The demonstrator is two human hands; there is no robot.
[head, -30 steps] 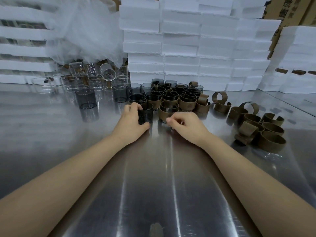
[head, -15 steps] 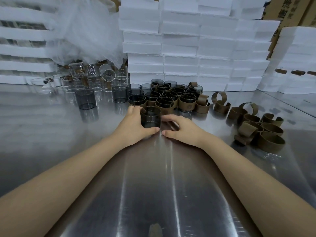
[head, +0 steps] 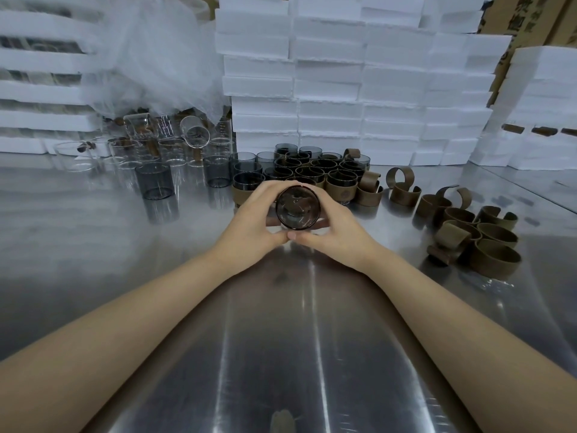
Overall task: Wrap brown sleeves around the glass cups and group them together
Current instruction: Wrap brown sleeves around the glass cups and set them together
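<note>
Between both hands (head: 254, 218), tilted smoky cup (head: 298, 207)

The cup (head: 298, 207) I hold is smoky, glossy glass. The table (head: 193, 245) is brushed metal, shiny with streaked reflections. The loose sleeves (head: 495, 259) look matt brown and smooth. The stacked blocks (head: 327, 89) are white, grainy foam.

A dark, smoky glass cup (head: 298, 207) is tipped so one round end faces the camera, gripped between the left hand (head: 256, 217) and right hand (head: 340, 226). Just behind it, sleeved cups (head: 342, 181) stand upright in a tight cluster. Loose brown sleeves (head: 493, 257) lie curled well to the right.
</note>
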